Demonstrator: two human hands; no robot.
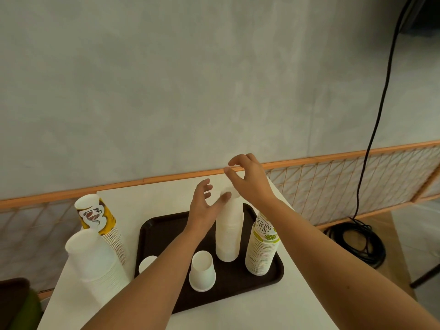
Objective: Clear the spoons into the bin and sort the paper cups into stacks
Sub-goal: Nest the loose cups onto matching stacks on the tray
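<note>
A tall stack of upside-down white paper cups [228, 236] stands on the dark brown tray [238, 289]. My left hand [204, 208] is spread beside the stack's top, its thumb touching the top cup. My right hand [250, 182] hovers over the same top with loosely curved fingers, and I see nothing held in it. A single upside-down white cup [202, 272] stands on the tray in front. Another small white cup [147, 262] shows partly behind my left forearm. A lemon-print cup stack [262, 251] stands at the tray's right. No spoons are in view.
On the white table [297, 306] left of the tray stand a yellow coffee-print cup stack [100, 217] and a wide white cup stack [95, 265]. A dark and green object [16, 306] sits at the lower left. A coiled black cable [357, 244] lies on the floor at the right.
</note>
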